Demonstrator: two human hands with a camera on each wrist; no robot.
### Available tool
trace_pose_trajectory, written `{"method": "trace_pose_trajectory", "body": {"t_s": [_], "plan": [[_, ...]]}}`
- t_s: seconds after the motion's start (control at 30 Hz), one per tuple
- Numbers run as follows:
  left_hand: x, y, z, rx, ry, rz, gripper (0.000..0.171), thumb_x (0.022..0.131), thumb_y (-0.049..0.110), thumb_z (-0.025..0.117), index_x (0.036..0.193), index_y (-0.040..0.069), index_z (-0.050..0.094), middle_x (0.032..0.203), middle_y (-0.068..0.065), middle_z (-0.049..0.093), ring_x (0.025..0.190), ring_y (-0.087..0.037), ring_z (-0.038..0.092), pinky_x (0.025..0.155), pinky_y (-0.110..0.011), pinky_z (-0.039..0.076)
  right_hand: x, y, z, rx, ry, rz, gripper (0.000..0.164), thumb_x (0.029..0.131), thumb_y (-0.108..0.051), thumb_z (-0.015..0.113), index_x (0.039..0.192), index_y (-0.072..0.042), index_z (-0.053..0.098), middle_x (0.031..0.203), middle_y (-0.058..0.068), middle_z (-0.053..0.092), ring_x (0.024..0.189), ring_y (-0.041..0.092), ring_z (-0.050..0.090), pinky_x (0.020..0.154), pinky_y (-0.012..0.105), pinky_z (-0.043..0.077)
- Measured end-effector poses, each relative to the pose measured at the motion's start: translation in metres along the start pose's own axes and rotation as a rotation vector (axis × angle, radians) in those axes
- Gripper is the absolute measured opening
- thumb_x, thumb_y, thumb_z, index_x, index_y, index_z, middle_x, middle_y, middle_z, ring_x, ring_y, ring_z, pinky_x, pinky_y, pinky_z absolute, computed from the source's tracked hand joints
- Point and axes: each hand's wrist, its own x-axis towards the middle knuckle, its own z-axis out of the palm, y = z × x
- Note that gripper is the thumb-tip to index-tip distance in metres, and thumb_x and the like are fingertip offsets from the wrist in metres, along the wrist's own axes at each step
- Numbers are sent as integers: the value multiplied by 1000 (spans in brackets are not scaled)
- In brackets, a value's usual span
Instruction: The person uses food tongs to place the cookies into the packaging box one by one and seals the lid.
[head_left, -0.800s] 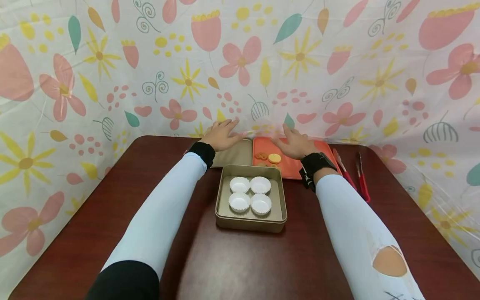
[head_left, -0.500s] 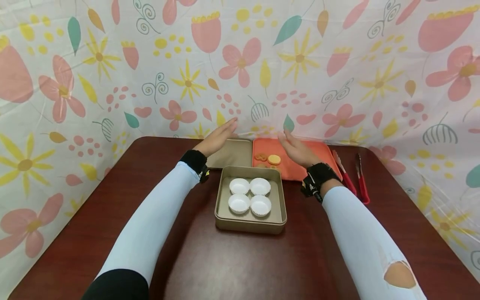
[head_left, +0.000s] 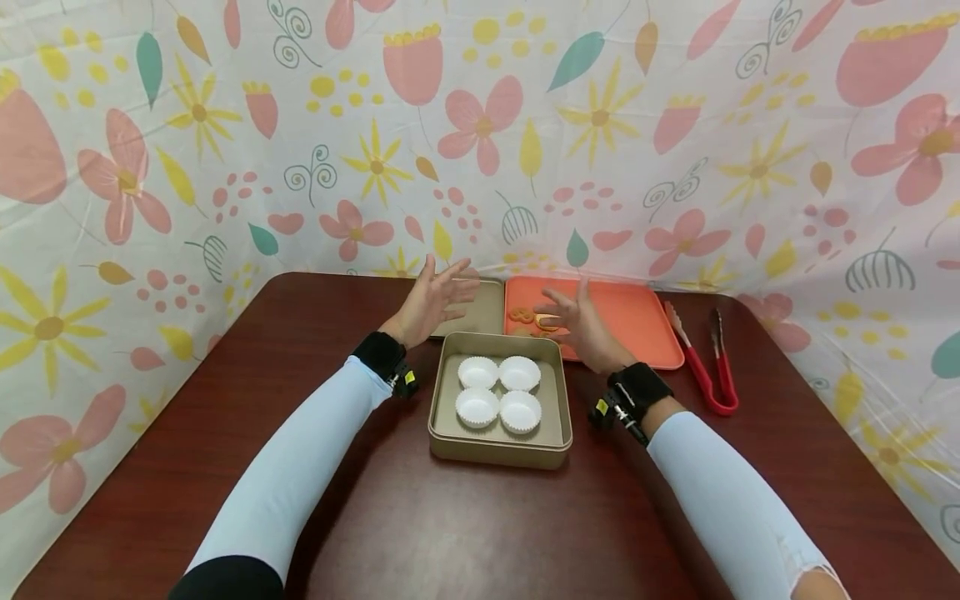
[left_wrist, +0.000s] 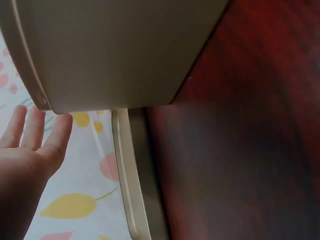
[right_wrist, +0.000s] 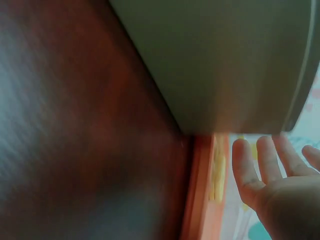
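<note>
A gold square tin (head_left: 498,452) stands mid-table with several white paper baking cups (head_left: 477,372) inside. My left hand (head_left: 429,302) hovers behind its far left corner, fingers spread, palm turned inward. Opposite it, my right hand (head_left: 588,332) is raised by the far right corner with fingers apart, partly covering the cookies (head_left: 521,315). Neither hand holds anything. In the left wrist view the tin's side wall (left_wrist: 120,55) fills the top, and the left hand (left_wrist: 30,155) extends past its far corner. The right wrist view has the right hand (right_wrist: 280,185) beside the opposite wall (right_wrist: 215,65).
Behind the tin lie a shallow gold tray (head_left: 486,310) and, to its right, an orange tray (head_left: 637,317) bearing the cookies. Red-handled tongs (head_left: 723,387) rest at the right. A flower-patterned sheet (head_left: 300,125) hangs behind the dark wooden table (head_left: 465,533).
Both hands have drawn back toward the tin from over the trays. They turned from palm-down to palms facing each other, with fingers now spread. The tin stays in place.
</note>
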Motion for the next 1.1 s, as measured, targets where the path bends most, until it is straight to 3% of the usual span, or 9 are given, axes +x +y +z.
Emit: {"method": "trace_pose_trajectory", "body": {"t_s": [0.13, 0.37, 0.6, 0.73, 0.8, 0.83, 0.9, 1.0, 1.1], "plan": [[-7, -3, 1, 46, -61, -34, 95, 95, 82, 9, 164, 18, 21, 162, -21, 34, 150, -42, 26, 120, -65, 15, -2, 5, 8, -29, -26, 23, 97, 93, -79, -3, 165, -17, 14, 162, 29, 26, 149, 49, 22, 117, 70, 11], [-16, -11, 7, 131, -78, -98, 99, 98, 77, 5, 158, 3, 33, 157, -26, 39, 147, -48, 27, 121, -61, 6, 0, 14, 22, -147, -34, -2, 89, 101, -72, 3, 156, -15, 41, 154, 27, 41, 143, 36, 38, 116, 60, 28], [-17, -21, 24, 204, 59, -147, 91, 104, 68, 7, 147, -1, 48, 147, -33, 47, 142, -39, 39, 122, -52, 6, -1, 19, 36, -155, 166, -7, 59, 110, -42, 45, 137, 9, 55, 142, 29, 54, 136, 36, 48, 117, 50, 31], [-21, -24, 33, 277, 152, -206, 74, 110, 55, 22, 142, -3, 54, 148, -24, 51, 144, -32, 39, 123, -48, 16, -2, 22, 40, -230, 209, -3, 44, 111, -30, 48, 128, 8, 64, 132, 23, 64, 129, 28, 56, 110, 42, 42], [-23, -25, 37, 328, 192, -237, 61, 113, 44, 32, 140, -4, 57, 148, -19, 52, 143, -30, 41, 121, -44, 25, -2, 22, 43, -272, 223, -11, 37, 110, -25, 49, 123, 5, 68, 126, 20, 69, 119, 20, 62, 102, 34, 48], [-23, -27, 39, 366, 211, -253, 54, 113, 39, 37, 138, -3, 58, 145, -18, 55, 136, -31, 49, 115, -43, 35, -2, 23, 44, -296, 229, -19, 35, 110, -23, 51, 120, 4, 70, 123, 18, 71, 104, 16, 66, 92, 30, 52], [-24, -29, 42, 434, 251, -277, 44, 112, 31, 43, 135, -2, 61, 142, -15, 57, 128, -27, 53, 107, -38, 41, -1, 25, 46, -356, 252, -34, 30, 108, -21, 55, 114, 2, 73, 117, 15, 73, 92, 6, 62, 82, 22, 50], [-24, -33, 44, 479, 297, -299, 39, 111, 27, 47, 131, -1, 63, 140, -16, 58, 121, -27, 55, 102, -37, 44, 2, 28, 49, -405, 286, -65, 27, 106, -19, 59, 108, 3, 74, 107, 15, 74, 79, 1, 55, 72, 19, 44], [-25, -34, 44, 473, 303, -307, 38, 111, 26, 46, 133, -2, 61, 147, -16, 53, 134, -26, 48, 111, -41, 40, 4, 30, 50, -418, 297, -88, 25, 105, -17, 61, 104, 4, 75, 98, 18, 72, 77, 2, 54, 71, 20, 42]]}}
